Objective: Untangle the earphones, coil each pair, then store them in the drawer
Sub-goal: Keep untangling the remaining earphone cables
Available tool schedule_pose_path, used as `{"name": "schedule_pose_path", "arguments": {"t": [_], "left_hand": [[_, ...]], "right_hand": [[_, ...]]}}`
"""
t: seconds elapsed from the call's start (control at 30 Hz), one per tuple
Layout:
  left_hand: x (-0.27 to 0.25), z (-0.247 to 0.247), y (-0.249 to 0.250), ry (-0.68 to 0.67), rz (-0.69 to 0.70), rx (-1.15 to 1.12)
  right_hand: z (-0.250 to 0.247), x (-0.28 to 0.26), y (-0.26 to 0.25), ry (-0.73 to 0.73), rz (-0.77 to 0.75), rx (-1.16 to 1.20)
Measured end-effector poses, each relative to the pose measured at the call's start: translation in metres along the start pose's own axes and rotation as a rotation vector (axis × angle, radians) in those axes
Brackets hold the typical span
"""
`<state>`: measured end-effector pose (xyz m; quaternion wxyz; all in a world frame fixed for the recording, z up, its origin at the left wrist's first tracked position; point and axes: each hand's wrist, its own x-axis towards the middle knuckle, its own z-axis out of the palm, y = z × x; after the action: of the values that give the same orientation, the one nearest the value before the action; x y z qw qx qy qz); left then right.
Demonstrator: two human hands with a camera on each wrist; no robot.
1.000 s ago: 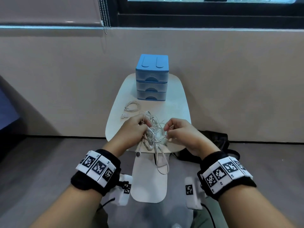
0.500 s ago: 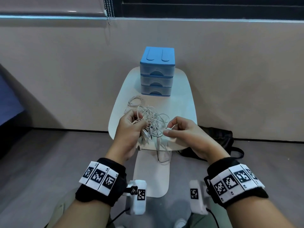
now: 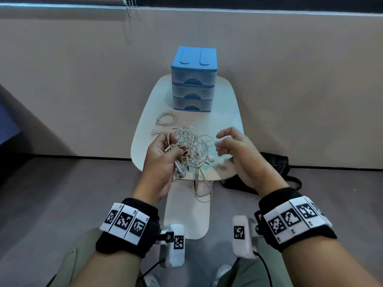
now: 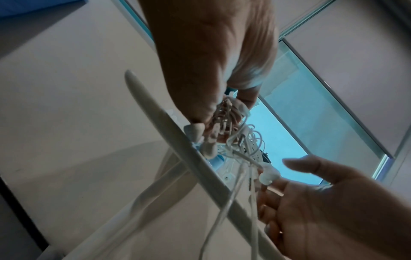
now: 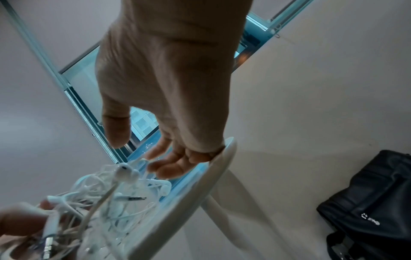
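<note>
A tangle of white earphones (image 3: 191, 147) hangs in the air above the near edge of the small white table (image 3: 228, 121). My left hand (image 3: 163, 156) grips the bunch at its left side, seen close in the left wrist view as cords (image 4: 227, 126) pinched between fingers and thumb. A loop of cord (image 3: 204, 189) dangles below the table edge. My right hand (image 3: 230, 141) hovers just right of the tangle, fingers loosely spread and holding nothing; its fingers (image 5: 175, 161) are near an earbud (image 5: 124, 173). One coiled pair (image 3: 165, 119) lies on the table. The blue drawer unit (image 3: 193, 79) stands behind, all drawers closed.
A black bag (image 3: 275, 162) lies on the floor to the right of the table, also in the right wrist view (image 5: 373, 198). The table stands against a beige wall, with its white foot (image 3: 186, 214) reaching towards me.
My right hand has let go of the cords and drawn a little to the right, fingers spread. The left hand has raised the tangle slightly.
</note>
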<state>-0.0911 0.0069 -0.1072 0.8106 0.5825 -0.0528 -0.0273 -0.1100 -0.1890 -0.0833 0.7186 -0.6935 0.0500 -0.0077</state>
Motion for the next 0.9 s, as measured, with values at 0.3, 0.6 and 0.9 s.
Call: {"name": "schedule_pose_path", "arguments": {"t": [0.3, 0.6, 0.9], "left_hand": [[-0.004, 0.003, -0.002, 0.017, 0.018, 0.091], [-0.006, 0.005, 0.002, 0.021, 0.047, 0.12], [-0.003, 0.004, -0.002, 0.025, 0.023, 0.191]], "right_hand": [[0.011, -0.005, 0.021, -0.112, -0.127, -0.277], [0.019, -0.002, 0.028, -0.054, -0.097, -0.348], [0.008, -0.003, 0.024, -0.033, -0.094, -0.076]]}}
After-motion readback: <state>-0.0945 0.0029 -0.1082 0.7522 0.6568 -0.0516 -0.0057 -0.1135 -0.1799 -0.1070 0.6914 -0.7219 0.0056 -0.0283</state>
